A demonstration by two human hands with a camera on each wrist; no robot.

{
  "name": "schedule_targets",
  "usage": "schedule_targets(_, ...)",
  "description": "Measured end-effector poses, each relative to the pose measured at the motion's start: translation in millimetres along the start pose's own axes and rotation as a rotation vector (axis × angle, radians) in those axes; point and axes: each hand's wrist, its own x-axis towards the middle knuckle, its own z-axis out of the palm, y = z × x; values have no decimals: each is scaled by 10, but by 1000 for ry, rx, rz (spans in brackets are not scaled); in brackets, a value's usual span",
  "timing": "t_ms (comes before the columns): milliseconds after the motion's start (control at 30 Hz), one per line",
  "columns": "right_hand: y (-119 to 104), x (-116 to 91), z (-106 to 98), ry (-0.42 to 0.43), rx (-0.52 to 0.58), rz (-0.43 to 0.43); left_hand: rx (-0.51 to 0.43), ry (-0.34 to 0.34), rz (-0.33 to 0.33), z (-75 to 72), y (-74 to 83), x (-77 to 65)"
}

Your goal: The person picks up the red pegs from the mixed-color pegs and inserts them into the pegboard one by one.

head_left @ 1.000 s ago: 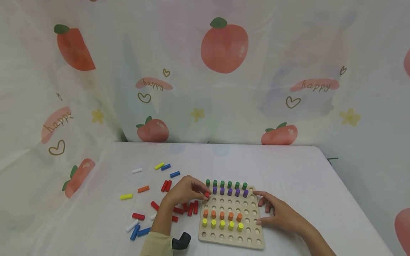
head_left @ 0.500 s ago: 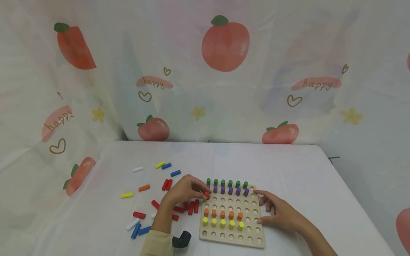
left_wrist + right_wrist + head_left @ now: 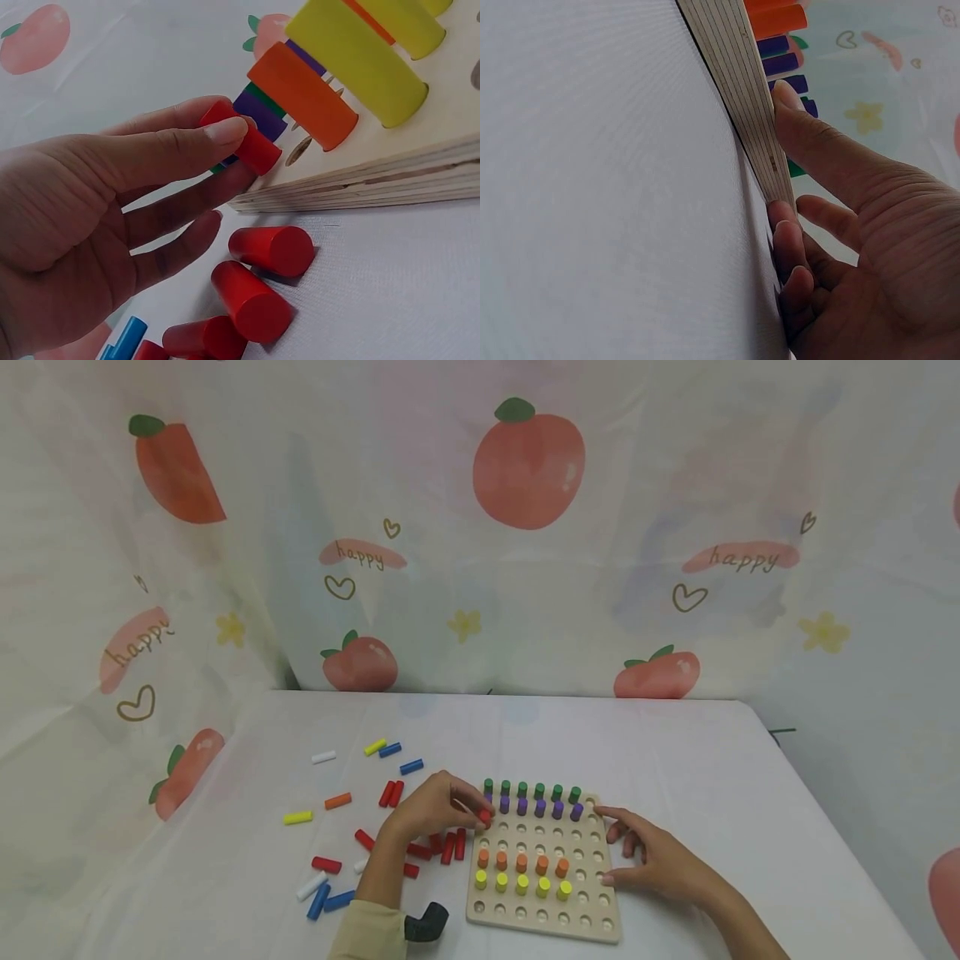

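My left hand (image 3: 437, 808) pinches a red peg (image 3: 244, 141) between thumb and fingers, tilted at the left edge of the wooden pegboard (image 3: 543, 929). The peg's lower end is close over the board, in front of the purple pegs (image 3: 540, 807). At the board's right edge, my right hand (image 3: 656, 863) grips it. Its thumb lies on top and its other fingers are at the side, seen in the right wrist view. Green pegs (image 3: 539, 790) stand along the far row. Orange pegs (image 3: 521, 862) and yellow pegs (image 3: 522, 884) fill much of two nearer rows.
Loose red pegs (image 3: 271, 251) lie beside the board's left edge. Farther left are scattered blue pegs (image 3: 318, 902), white pegs (image 3: 324, 757), a yellow peg (image 3: 297, 817) and an orange peg (image 3: 337, 801). A black bent piece (image 3: 427, 922) shows by the left sleeve (image 3: 367, 932).
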Motion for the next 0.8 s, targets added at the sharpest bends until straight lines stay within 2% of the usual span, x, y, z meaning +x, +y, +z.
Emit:
schedule_targets(233,-7,9,1,5,-7,35,9,-5,-17,7,4,2)
schedule_targets(433,0,6,16,10,-19,23,10,-6,-17,5,5,-11)
schedule_targets(800,-1,0,20,18,-31,29,-2,-30,19,-15,33,-29)
